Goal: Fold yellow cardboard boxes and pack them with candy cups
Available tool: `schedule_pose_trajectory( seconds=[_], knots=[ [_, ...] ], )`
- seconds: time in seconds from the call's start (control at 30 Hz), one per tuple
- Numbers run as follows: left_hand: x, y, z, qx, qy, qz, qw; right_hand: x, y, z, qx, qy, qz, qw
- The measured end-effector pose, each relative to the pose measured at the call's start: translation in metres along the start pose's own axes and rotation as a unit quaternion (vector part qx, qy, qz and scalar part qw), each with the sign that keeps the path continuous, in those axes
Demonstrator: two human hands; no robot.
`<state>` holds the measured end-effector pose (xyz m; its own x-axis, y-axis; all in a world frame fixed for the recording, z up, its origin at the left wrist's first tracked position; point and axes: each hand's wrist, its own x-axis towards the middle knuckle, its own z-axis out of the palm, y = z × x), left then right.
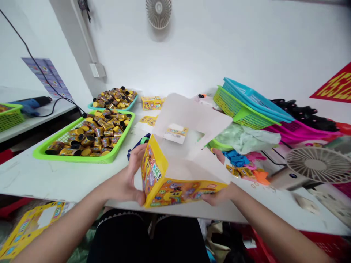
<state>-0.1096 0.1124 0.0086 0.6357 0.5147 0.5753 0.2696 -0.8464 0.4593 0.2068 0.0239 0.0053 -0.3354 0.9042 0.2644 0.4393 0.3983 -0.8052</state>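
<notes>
A yellow printed cardboard box point(175, 191) is tilted over the table's front edge, its top open and its white inner flaps raised. My left hand point(134, 175) grips the box's left end, thumb at the lower front corner. On the other side, my right hand point(219, 195) holds the right end, with the thumb on the printed front and fingers behind. A yellow label with a barcode point(176, 133) shows through the gap in the raised flap. Behind my left hand lies a dark blue item with a green part point(142, 141), partly hidden.
A green basket point(109, 157) of small yellow-and-black canisters stands left, with a blue basket point(132, 105) of them behind. A closed yellow box point(151, 103) sits at the back. Stacked baskets point(246, 106), a plastic bag point(246, 138) and a fan point(318, 164) occupy the right.
</notes>
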Motion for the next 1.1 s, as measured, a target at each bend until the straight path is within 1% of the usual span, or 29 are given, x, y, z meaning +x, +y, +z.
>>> schedule_pose_trajectory(
  seconds=[0.03, 0.07, 0.1, 0.17, 0.23, 0.3, 0.33, 0.37, 0.43, 0.53, 0.6, 0.67, 0.73, 0.83, 0.87, 0.9, 0.97, 1.0, 1.03, 1.07, 1.1],
  knots=[
    [-0.001, 0.000, -0.006, -0.031, -0.028, 0.009, 0.999, 0.003, 0.014, 0.002, -0.054, 0.036, -0.040, 0.997],
    [-0.002, 0.000, -0.009, -0.066, -0.055, 0.016, 0.996, 0.004, 0.027, 0.005, -0.083, 0.069, -0.068, 0.992],
    [-0.004, -0.002, -0.010, -0.098, -0.080, 0.016, 0.992, 0.004, 0.040, 0.008, -0.087, 0.094, -0.083, 0.988],
    [-0.007, -0.010, -0.004, -0.135, -0.116, 0.006, 0.984, -0.001, 0.059, 0.015, -0.094, 0.105, -0.096, 0.985],
    [-0.011, -0.020, 0.011, -0.129, -0.112, -0.016, 0.985, -0.007, 0.068, 0.021, -0.104, 0.089, -0.092, 0.986],
    [-0.017, -0.029, 0.026, -0.111, -0.081, -0.026, 0.990, -0.012, 0.068, 0.021, -0.111, 0.039, -0.067, 0.991],
    [-0.020, -0.033, 0.032, -0.109, -0.071, -0.019, 0.991, -0.014, 0.067, 0.019, -0.114, 0.007, -0.054, 0.992],
    [-0.022, -0.036, 0.035, -0.110, -0.073, -0.010, 0.991, -0.014, 0.065, 0.017, -0.118, -0.025, -0.046, 0.992],
    [-0.025, -0.039, 0.038, -0.112, -0.099, 0.021, 0.989, -0.013, 0.060, 0.011, -0.117, -0.070, -0.048, 0.989],
    [-0.023, -0.038, 0.033, -0.130, -0.150, 0.051, 0.979, -0.007, 0.049, 0.005, -0.106, -0.095, -0.076, 0.987],
    [-0.019, -0.036, 0.030, -0.143, -0.169, 0.066, 0.973, -0.002, 0.040, 0.003, -0.104, -0.109, -0.083, 0.985],
    [-0.015, -0.035, 0.028, -0.143, -0.177, 0.072, 0.971, 0.002, 0.031, 0.002, -0.106, -0.118, -0.080, 0.984],
    [-0.012, -0.035, 0.027, -0.141, -0.183, 0.071, 0.970, 0.005, 0.028, -0.001, -0.110, -0.129, -0.075, 0.983],
    [-0.016, -0.037, 0.027, -0.152, -0.180, 0.055, 0.970, 0.002, 0.035, -0.004, -0.126, -0.139, -0.074, 0.979],
    [-0.018, -0.037, 0.028, -0.158, -0.179, 0.044, 0.970, 0.000, 0.040, -0.004, -0.132, -0.127, -0.081, 0.980],
    [-0.021, -0.038, 0.029, -0.163, -0.175, 0.033, 0.970, -0.003, 0.045, -0.004, -0.137, -0.102, -0.092, 0.981],
    [-0.027, -0.037, 0.031, -0.173, -0.164, 0.016, 0.971, -0.008, 0.050, -0.002, -0.143, -0.016, -0.137, 0.980],
    [-0.029, -0.035, 0.032, -0.177, -0.156, 0.010, 0.972, -0.011, 0.049, 0.000, -0.151, 0.046, -0.180, 0.971],
    [-0.030, -0.033, 0.033, -0.177, -0.149, 0.004, 0.973, -0.012, 0.044, 0.002, -0.169, 0.108, -0.235, 0.951],
    [-0.032, -0.029, 0.034, -0.173, -0.143, -0.008, 0.974, -0.012, 0.035, 0.003, -0.198, 0.153, -0.296, 0.922],
    [-0.032, -0.025, 0.036, -0.168, -0.138, -0.020, 0.976, -0.011, 0.022, 0.006, -0.231, 0.168, -0.342, 0.895]
  ],
)
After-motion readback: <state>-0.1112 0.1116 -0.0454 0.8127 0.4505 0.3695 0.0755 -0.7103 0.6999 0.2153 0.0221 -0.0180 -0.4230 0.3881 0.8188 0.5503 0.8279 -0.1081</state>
